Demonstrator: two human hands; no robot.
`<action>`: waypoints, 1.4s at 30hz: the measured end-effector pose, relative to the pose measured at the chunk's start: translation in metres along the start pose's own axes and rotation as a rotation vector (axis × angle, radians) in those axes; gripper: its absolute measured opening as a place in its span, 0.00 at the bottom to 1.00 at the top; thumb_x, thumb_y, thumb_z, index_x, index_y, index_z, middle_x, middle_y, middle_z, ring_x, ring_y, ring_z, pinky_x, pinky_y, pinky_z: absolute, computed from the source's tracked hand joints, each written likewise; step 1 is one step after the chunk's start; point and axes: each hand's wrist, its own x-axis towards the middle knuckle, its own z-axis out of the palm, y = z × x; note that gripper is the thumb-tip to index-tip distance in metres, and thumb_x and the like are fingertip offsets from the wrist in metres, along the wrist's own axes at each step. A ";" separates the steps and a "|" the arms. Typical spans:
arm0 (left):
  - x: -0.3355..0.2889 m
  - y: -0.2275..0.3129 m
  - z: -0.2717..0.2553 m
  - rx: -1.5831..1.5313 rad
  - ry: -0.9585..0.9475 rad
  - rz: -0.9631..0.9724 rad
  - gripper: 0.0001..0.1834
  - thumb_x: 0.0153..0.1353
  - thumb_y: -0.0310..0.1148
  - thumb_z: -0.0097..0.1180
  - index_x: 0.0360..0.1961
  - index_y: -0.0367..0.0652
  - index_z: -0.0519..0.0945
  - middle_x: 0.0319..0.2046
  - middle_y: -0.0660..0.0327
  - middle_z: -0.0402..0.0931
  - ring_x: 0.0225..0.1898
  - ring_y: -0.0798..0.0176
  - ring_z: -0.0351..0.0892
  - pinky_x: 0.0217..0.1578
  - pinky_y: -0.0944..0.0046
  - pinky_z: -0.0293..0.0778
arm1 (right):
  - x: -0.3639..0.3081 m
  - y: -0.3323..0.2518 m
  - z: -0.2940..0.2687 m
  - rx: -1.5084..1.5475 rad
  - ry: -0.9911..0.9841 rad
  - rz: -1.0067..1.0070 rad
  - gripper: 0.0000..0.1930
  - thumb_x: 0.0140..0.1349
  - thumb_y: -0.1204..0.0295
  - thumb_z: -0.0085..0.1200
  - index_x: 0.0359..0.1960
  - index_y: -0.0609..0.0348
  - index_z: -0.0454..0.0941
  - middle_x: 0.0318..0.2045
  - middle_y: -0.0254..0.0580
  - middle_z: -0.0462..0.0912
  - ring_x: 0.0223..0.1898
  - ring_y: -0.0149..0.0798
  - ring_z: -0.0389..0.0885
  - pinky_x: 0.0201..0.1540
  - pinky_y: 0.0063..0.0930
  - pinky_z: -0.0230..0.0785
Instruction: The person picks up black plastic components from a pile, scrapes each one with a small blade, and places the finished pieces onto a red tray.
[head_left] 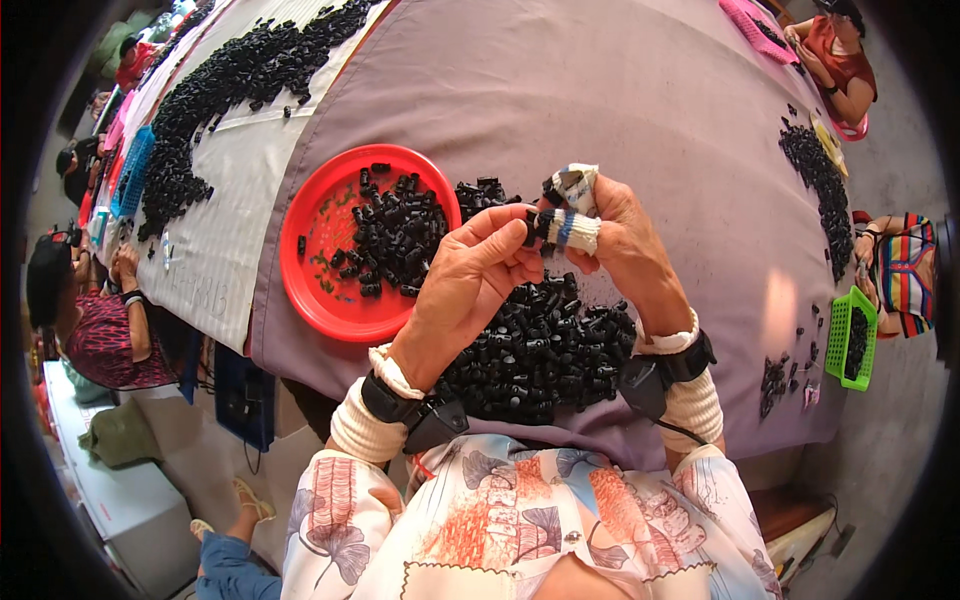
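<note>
Your left hand (pixel 465 265) is pinching a small black plastic part (pixel 531 228) at the thumb and fingertips, right by the cloth finger wraps (pixel 577 232) on your right hand (pixel 632 235). Can't tell if that one's gripping too. It's all over the mauve-covered table (pixel 640 90), between a red round tray (pixel 297 285) and a black parts pile (pixel 540 350).

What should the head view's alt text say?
A person's left hand and right hand, the latter wearing white cloth finger wraps, meet at a small black piece. Below, on a mauve cloth, lies a heap of glossy black parts beside a round red plastic tray holding more.
</note>
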 end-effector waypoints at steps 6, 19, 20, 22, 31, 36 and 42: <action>-0.002 -0.001 -0.010 -0.016 -0.017 -0.016 0.12 0.62 0.29 0.49 0.46 0.36 0.73 0.31 0.60 0.76 0.30 0.67 0.76 0.35 0.65 0.74 | 0.005 0.004 0.002 -0.045 -0.027 0.007 0.09 0.54 0.69 0.58 0.30 0.58 0.72 0.16 0.26 0.69 0.14 0.18 0.63 0.14 0.13 0.51; -0.001 -0.001 -0.013 -0.200 -0.005 0.019 0.12 0.63 0.29 0.47 0.47 0.38 0.72 0.32 0.60 0.76 0.32 0.69 0.76 0.36 0.66 0.74 | -0.003 0.007 0.003 -0.262 -0.116 0.069 0.16 0.50 0.60 0.61 0.29 0.59 0.72 0.14 0.26 0.68 0.12 0.19 0.63 0.13 0.16 0.54; -0.002 -0.001 -0.013 -0.197 -0.004 0.016 0.12 0.63 0.29 0.47 0.47 0.38 0.72 0.32 0.60 0.76 0.32 0.69 0.76 0.36 0.66 0.74 | -0.003 0.007 0.003 -0.285 -0.119 0.088 0.17 0.50 0.59 0.61 0.28 0.59 0.72 0.14 0.26 0.68 0.12 0.20 0.64 0.13 0.16 0.54; -0.002 -0.002 -0.014 -0.184 -0.005 0.017 0.13 0.62 0.29 0.47 0.47 0.38 0.72 0.33 0.60 0.76 0.32 0.71 0.76 0.37 0.67 0.74 | -0.003 0.010 0.003 -0.289 -0.127 0.072 0.17 0.49 0.59 0.61 0.28 0.59 0.72 0.14 0.27 0.69 0.12 0.20 0.64 0.13 0.16 0.55; -0.002 -0.003 -0.011 -0.113 -0.012 -0.006 0.13 0.62 0.28 0.48 0.47 0.39 0.73 0.35 0.61 0.77 0.32 0.72 0.76 0.39 0.68 0.73 | 0.000 0.011 0.002 -0.408 -0.135 0.061 0.18 0.48 0.60 0.58 0.27 0.63 0.69 0.11 0.37 0.68 0.11 0.29 0.67 0.13 0.24 0.58; -0.002 -0.005 -0.010 -0.093 -0.005 0.002 0.13 0.62 0.28 0.48 0.47 0.38 0.73 0.36 0.60 0.77 0.34 0.71 0.76 0.40 0.67 0.73 | 0.000 0.007 0.002 -0.455 -0.161 0.045 0.18 0.48 0.60 0.58 0.25 0.63 0.69 0.11 0.38 0.68 0.11 0.30 0.67 0.14 0.26 0.58; -0.003 -0.004 -0.008 -0.056 0.006 -0.003 0.12 0.63 0.29 0.47 0.46 0.37 0.73 0.37 0.60 0.76 0.35 0.70 0.76 0.41 0.67 0.73 | 0.000 0.012 0.000 -0.444 -0.185 0.015 0.14 0.48 0.61 0.57 0.26 0.59 0.71 0.13 0.31 0.69 0.12 0.24 0.66 0.13 0.20 0.58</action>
